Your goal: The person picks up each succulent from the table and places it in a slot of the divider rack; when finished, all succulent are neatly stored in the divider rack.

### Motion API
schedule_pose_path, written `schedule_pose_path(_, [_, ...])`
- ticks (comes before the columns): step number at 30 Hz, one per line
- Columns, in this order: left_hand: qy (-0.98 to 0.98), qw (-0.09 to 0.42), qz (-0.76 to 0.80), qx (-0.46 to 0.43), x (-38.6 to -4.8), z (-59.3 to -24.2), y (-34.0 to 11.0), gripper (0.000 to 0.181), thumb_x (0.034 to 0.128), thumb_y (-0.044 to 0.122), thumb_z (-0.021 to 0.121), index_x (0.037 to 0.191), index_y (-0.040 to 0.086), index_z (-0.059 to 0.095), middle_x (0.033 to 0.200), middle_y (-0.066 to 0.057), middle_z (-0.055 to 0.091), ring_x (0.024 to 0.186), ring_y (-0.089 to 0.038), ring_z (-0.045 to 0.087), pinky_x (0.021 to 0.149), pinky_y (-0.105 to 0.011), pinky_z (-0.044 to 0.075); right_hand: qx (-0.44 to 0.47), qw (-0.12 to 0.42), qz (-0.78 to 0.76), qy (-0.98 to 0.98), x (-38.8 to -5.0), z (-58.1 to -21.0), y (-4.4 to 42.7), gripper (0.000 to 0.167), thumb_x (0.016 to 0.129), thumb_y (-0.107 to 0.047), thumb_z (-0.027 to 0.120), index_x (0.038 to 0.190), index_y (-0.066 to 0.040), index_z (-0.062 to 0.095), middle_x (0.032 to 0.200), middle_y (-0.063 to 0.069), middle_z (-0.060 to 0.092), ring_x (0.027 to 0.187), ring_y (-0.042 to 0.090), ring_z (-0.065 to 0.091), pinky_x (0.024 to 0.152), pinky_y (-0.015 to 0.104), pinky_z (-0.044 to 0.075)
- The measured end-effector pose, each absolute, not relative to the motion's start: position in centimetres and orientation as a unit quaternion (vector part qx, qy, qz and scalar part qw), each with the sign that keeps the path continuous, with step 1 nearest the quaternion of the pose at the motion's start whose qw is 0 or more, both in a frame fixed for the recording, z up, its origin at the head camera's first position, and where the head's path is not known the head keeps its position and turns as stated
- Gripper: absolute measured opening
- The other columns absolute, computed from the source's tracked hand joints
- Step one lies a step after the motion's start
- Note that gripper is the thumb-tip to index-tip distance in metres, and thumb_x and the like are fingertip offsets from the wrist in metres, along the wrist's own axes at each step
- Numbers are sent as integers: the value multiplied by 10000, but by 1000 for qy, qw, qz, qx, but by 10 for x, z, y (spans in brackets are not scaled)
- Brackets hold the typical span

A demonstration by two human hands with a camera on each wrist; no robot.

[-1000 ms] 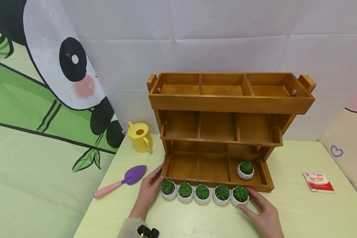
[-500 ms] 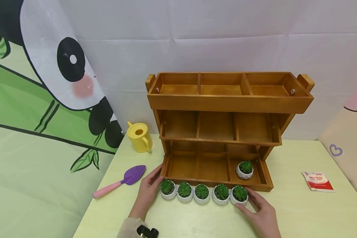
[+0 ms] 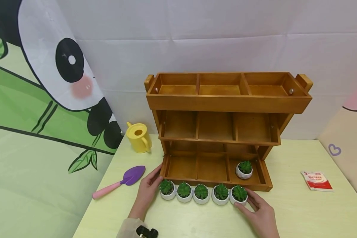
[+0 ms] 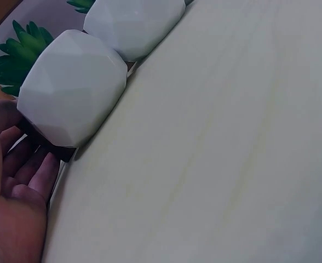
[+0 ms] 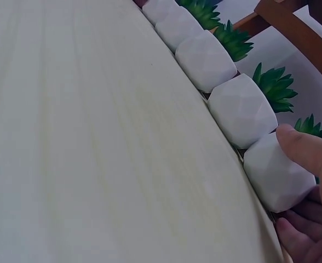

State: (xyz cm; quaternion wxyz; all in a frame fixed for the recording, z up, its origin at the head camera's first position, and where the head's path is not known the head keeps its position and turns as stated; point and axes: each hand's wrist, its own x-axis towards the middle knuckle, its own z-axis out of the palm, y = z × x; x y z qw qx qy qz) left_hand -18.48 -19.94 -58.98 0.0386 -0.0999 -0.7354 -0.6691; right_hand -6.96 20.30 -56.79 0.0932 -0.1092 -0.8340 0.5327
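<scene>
A tiered wooden plant shelf [image 3: 228, 103] stands on the table, with divided trays. Along its front runs a row of several small succulents in white faceted pots. My left hand [image 3: 147, 191] grips the front left corner of the bottom tray, beside the leftmost potted succulent [image 3: 168, 193]. In the left wrist view the thumb lies close to that pot [image 4: 73, 90]; whether it touches is unclear. My right hand [image 3: 260, 211] holds the rightmost potted succulent [image 3: 238, 195] between thumb and fingers. Another potted succulent [image 3: 244, 170] sits in the bottom tray's right compartment.
A yellow watering can [image 3: 139, 138] stands left of the shelf. Nearer lies a purple trowel [image 3: 134, 175] with a pink handle. On the right a red and white packet [image 3: 316, 181] lies on the table [image 3: 303, 215]. A printed cloth backdrop [image 3: 226, 36] hangs behind.
The head view has shifted slightly, so everything appears a little further left. Both hands stay where they were, and the pots have not visibly moved.
</scene>
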Motion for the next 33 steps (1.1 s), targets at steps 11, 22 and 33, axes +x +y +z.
schedule_pose_path(11, [-740,36,-664,-95,-185,-590,-199,485,1035,71,651,1512,118,574,1537,-90,539,1368,-261,545,1095,-233,469,-131,98,534,-829,-70,-567,200,712,768,-220,958,1361,33,655,1372,265,629,1207,360,645,890,120,544])
schedule_pose_path(22, [-737,32,-668,-95,-185,-588,-198,483,1040,60,642,1515,110,569,1541,-105,533,1360,-245,554,1089,-243,479,-136,69,539,-828,-71,-566,205,741,784,-277,949,1381,40,646,1327,275,649,1184,332,660,862,145,573])
schedule_pose_path(33, [-738,22,-669,-87,-184,-587,-199,484,1047,78,637,1521,147,568,1541,-52,538,1368,-239,546,1096,-249,478,-120,72,558,-818,-72,-568,210,691,774,-238,950,1356,15,675,1305,219,677,1107,181,677,835,143,580])
